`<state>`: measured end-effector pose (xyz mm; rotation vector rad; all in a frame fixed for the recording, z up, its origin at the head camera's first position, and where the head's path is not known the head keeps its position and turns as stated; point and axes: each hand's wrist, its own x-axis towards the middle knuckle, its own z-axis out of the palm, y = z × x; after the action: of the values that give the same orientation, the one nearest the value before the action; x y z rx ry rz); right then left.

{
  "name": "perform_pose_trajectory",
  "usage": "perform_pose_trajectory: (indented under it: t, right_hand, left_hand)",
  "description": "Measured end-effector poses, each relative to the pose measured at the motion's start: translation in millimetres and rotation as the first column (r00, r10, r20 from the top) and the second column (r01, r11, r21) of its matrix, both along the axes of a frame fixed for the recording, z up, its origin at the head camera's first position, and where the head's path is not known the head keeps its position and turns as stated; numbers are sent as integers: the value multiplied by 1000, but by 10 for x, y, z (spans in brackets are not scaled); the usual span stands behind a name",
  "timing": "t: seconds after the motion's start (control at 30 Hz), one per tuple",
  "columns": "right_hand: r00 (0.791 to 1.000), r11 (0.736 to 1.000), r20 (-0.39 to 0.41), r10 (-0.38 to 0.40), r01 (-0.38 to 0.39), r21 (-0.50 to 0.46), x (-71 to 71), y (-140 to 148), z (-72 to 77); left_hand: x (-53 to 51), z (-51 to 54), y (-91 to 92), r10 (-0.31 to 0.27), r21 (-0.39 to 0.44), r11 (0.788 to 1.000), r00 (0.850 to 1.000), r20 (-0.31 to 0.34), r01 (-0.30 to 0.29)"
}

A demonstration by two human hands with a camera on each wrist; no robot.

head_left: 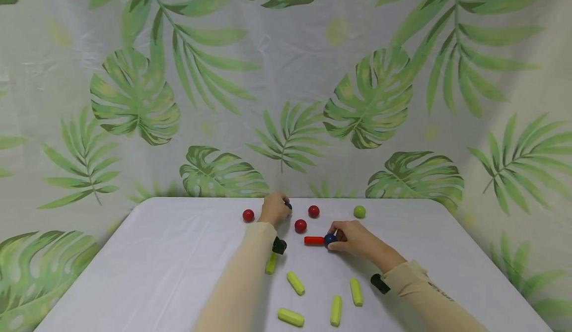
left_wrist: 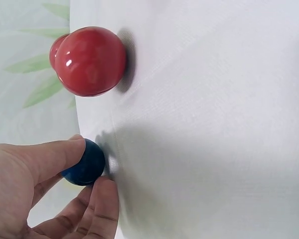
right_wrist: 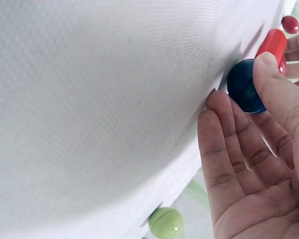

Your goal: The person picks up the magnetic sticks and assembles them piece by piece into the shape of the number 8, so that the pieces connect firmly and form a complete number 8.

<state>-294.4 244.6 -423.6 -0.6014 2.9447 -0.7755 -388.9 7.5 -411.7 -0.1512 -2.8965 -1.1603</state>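
Fingers of both hands were gripping blue balls. The left hand (head_left: 274, 209), reaching to the back of the tabletop (head_left: 178, 262), pinched the far blue ball (left_wrist: 87, 164) between thumb and fingertips; whether that ball rested on the cloth or was slightly raised could not be told. The right hand (head_left: 354, 235) held the near blue ball (head_left: 330, 240) with its thumb on one side and fingers on the other, two of its fingers lying out straighter. The near ball sat at one end of a red stick (head_left: 314, 240), the two apparently touching, though a true join could not be made out.

Judged from the layout, the work was at an early point: this one ball and stick had been brought together, and neither ball had been let go. The rest lay loose. A first red ball (head_left: 248, 216) lay left of the left hand, a second red ball (head_left: 314, 211) and a third red ball (head_left: 301, 226) to its right, and a green ball (head_left: 359, 212) farther right near the back edge. Toward the front were five yellow-green sticks (head_left: 336, 311), apart from one another, one partly hidden by the left arm; none of them had a ball at its visible end.
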Motion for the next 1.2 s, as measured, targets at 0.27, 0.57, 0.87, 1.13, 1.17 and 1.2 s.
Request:
perform_pose_trajectory:
  t: [0.27,0.57,0.87,1.13,1.17,1.2]
  right_hand:
    - [1000,1000,7,-3,3,4,-1,-13,1]
    - [1000,1000,-8,20,-20,17,-3,-14,11]
    - [1000,1000,-4,21,-21,13,-15,-11,10]
    - [1000,999,15,-24,23,31,-1,9,15]
    - [1000,999,15,-17,17,27,-3,12,16]
    - [1000,1000,15,-12,11,28,-3,18,19]
  left_hand:
    - [-5,-14,1,20,1,1000,1000,15,-20]
    - [8,19,-47,-4,42,999,1000,24,3]
    - [-2,92,-95,-63,11,998,998,21,63]
    - [80,147,-139,-164,-33,986,987,-8,163]
    - [94,153,-148,-169,-44,985,985,-14,169]
    - [109,159,-158,-177,-51,983,984,-21,176]
